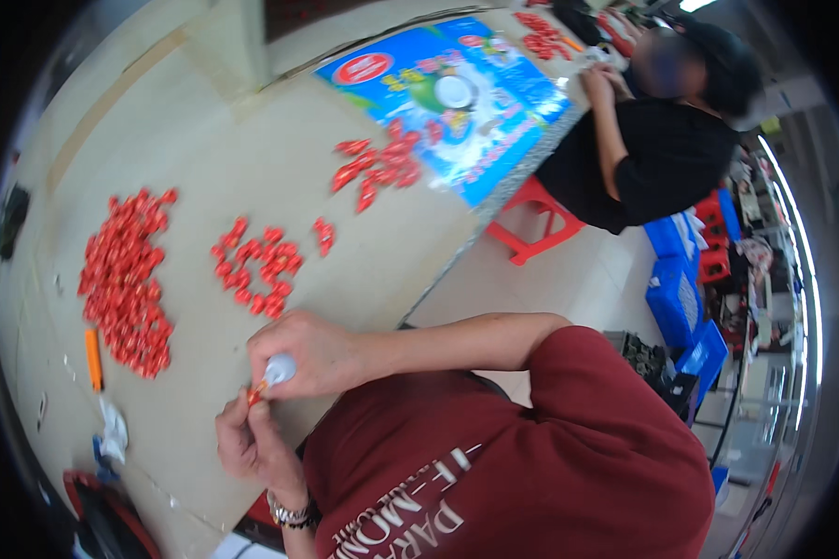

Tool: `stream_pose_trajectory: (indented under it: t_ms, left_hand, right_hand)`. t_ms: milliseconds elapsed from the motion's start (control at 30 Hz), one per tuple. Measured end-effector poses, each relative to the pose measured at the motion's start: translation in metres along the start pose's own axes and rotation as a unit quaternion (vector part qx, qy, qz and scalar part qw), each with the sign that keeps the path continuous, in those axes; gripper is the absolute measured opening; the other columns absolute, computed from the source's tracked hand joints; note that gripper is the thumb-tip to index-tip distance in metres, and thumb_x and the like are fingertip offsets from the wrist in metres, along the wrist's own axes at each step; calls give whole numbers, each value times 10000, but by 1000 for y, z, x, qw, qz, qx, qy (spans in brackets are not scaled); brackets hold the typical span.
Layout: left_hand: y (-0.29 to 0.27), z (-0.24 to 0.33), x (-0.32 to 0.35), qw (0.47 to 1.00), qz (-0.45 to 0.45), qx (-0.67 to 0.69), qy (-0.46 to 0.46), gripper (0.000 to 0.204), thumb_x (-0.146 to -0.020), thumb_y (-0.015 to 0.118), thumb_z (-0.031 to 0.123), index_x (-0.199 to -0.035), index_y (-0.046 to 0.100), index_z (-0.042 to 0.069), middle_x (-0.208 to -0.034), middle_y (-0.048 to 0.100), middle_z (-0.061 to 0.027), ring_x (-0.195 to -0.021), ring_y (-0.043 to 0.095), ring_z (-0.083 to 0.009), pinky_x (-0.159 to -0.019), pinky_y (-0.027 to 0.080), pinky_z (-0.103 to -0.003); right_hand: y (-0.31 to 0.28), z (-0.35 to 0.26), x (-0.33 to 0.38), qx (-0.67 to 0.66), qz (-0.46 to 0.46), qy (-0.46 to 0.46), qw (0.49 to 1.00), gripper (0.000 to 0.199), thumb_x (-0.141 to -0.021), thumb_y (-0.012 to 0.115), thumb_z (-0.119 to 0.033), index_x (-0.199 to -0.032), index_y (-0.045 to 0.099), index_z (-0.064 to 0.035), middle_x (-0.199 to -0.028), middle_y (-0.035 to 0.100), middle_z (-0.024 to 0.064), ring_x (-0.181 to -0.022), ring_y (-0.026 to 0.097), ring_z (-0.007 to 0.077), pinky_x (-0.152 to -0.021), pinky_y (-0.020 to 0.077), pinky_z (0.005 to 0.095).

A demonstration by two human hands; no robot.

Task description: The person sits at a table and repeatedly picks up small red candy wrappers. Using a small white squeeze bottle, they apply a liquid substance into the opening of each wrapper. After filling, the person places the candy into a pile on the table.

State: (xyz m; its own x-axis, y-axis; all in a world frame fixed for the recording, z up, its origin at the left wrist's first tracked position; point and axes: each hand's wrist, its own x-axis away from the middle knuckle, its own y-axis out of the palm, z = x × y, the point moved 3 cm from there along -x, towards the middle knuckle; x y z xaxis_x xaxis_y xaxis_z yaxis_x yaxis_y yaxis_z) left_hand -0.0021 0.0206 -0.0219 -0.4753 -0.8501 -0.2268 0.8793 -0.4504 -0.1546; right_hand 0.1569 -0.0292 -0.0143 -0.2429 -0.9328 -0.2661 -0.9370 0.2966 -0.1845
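Observation:
My left hand (250,443), with a bracelet at its wrist, pinches a small glossy red piece (254,397) between thumb and fingertips. Just above it my right hand (303,352) is closed around a small whitish squeeze bottle (280,368). The bottle's narrow yellowish tip points down at the red piece and seems to touch it. Beyond my hands lies a loose cluster of similar red pieces (272,265) on the table. A bigger heap of red pieces (126,284) spreads out to the left.
The pale table (196,186) carries another red group (382,163) beside a blue printed sheet (447,93). An orange tool (94,360) and crumpled white tissue (113,433) lie at left. A person in black (662,149) sits on a red stool (531,219); blue crates (673,289) stand at right.

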Motion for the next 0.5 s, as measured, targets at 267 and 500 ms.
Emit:
stream_pose_trajectory:
  t_ms: [267, 500]
  left_hand:
    - [-1, 6, -13, 996, -29, 20, -82, 80, -867, 662, 26, -931, 656, -21, -753, 667, -31, -656, 571, -50, -603, 468, -205]
    - [-8, 5, -12, 984, -42, 132, -111, 163, -939, 617, 129, -963, 603, -31, -787, 674, -34, -596, 483, -3, -519, 394, -174]
  right_hand:
    - [-6, -18, 4, -54, 23, 131, 990, 105, -750, 729, 6, -842, 682, -16, -769, 617, 25, -713, 570, 98, -643, 449, 252]
    - [0, -15, 1, -44, 36, 70, 996, 190, -700, 753, 27, -875, 722, -39, -748, 623, 18, -685, 578, 100, -619, 457, 243]
